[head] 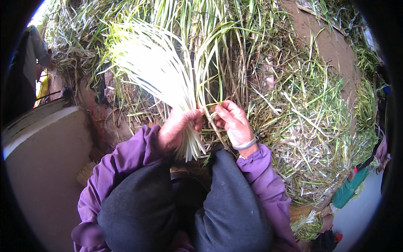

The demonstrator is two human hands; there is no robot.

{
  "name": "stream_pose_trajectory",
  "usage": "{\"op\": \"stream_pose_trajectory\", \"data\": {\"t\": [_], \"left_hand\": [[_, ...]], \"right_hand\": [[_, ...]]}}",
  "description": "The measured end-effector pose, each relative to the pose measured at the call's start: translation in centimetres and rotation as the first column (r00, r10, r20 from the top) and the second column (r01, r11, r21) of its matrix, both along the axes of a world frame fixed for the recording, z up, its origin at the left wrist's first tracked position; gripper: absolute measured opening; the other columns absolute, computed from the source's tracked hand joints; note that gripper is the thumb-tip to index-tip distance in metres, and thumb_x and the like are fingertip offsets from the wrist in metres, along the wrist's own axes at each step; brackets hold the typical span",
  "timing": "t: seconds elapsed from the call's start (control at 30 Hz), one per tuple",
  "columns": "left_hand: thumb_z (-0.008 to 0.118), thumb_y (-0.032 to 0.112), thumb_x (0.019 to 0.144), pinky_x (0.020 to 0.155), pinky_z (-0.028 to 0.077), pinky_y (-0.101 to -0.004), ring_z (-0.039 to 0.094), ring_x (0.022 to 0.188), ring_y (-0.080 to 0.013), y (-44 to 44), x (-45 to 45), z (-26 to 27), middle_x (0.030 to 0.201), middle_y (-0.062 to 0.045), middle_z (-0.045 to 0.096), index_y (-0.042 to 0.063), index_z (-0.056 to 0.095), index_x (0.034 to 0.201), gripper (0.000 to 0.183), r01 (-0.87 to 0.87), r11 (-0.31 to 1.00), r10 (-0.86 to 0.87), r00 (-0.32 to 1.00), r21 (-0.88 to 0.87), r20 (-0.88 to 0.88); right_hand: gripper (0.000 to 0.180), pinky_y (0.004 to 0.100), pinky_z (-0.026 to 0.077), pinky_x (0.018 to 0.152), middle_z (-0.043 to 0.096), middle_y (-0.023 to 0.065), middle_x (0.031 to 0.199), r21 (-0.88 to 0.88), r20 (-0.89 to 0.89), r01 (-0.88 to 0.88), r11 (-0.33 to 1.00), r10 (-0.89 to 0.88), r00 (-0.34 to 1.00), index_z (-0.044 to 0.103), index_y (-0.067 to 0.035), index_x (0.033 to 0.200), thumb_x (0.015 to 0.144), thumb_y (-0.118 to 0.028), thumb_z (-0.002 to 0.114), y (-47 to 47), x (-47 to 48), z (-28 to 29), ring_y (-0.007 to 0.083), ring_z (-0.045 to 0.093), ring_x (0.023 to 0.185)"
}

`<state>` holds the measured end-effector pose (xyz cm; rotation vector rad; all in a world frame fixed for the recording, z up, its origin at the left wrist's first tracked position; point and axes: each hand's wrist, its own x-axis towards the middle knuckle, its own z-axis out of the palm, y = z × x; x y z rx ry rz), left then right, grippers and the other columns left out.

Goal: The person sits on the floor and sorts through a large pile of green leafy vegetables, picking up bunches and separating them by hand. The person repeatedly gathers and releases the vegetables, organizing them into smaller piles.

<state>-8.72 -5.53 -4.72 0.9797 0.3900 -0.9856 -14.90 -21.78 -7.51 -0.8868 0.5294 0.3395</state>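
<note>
My left hand (178,126) is closed around a thick bundle of pale, trimmed leafy shoots (157,67). Their white cut ends stick out below the fist, and the green tips fan up to the left. Just right of the bundle, a single leafy stalk (215,127) with a brownish lower stem slants between the hands. The thumb of my left hand lies close to it. My right hand (232,123) pinches a thin yellow-green leaf of this stalk between thumb and fingers; the exact contact is partly hidden. Both hands are above my knees.
Long untrimmed stalks (229,56) lie in a heap ahead. Torn leaves and sheaths (311,151) cover the ground at right. A pale wall-like block (47,151) stands close at left. A small trimmed bundle (303,220) lies lower right. Another person's dark clothing (22,69) shows at far left.
</note>
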Motion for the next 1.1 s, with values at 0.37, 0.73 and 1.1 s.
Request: {"op": "stream_pose_trajectory", "data": {"t": [0.37, 0.73, 1.1], "left_hand": [[0.063, 0.016, 0.081, 0.057, 0.047, -0.0266, 0.055, 0.059, -0.0127, 1.3, 1.8, 0.2, 0.072, -0.004, 0.057, 0.003, 0.050, 0.100, 0.026, 0.031, 0.983, -0.068, 0.977, -0.181, -0.201], [0.063, 0.016, 0.080, 0.059, 0.050, -0.0232, 0.057, 0.064, -0.0108, 2.0, 1.3, 0.5, 0.081, -0.006, 0.060, 0.000, 0.053, 0.102, 0.029, 0.091, 0.975, -0.126, 0.978, -0.203, -0.165], [0.060, 0.017, 0.083, 0.060, 0.051, -0.0260, 0.058, 0.062, -0.0123, 1.9, 1.2, 0.5, 0.083, -0.007, 0.059, -0.001, 0.054, 0.102, 0.027, 0.096, 0.949, -0.153, 0.973, -0.299, -0.173]], "right_hand": [[0.023, 0.0254, 0.049, 0.068, 0.058, 0.0064, 0.087, 0.412, 0.037, -0.004, 0.911, -0.012, 0.999, 0.049, -0.004, 0.101, 0.085, -0.016, 0.058, -2.5, -3.7, 0.7, 0.0130, 0.058, 0.074], [0.029, 0.0307, 0.049, 0.075, 0.060, 0.0068, 0.089, 0.454, 0.110, -0.125, 0.882, 0.084, 0.990, 0.051, -0.002, 0.108, 0.087, -0.021, 0.057, 1.5, 1.9, 1.5, 0.0179, 0.060, 0.080], [0.020, 0.0218, 0.042, 0.069, 0.058, 0.0026, 0.087, 0.008, 0.046, 0.102, 0.995, -0.102, 0.994, 0.053, -0.003, 0.098, 0.088, -0.020, 0.056, 2.1, 0.9, 1.1, 0.0082, 0.053, 0.073]]}}
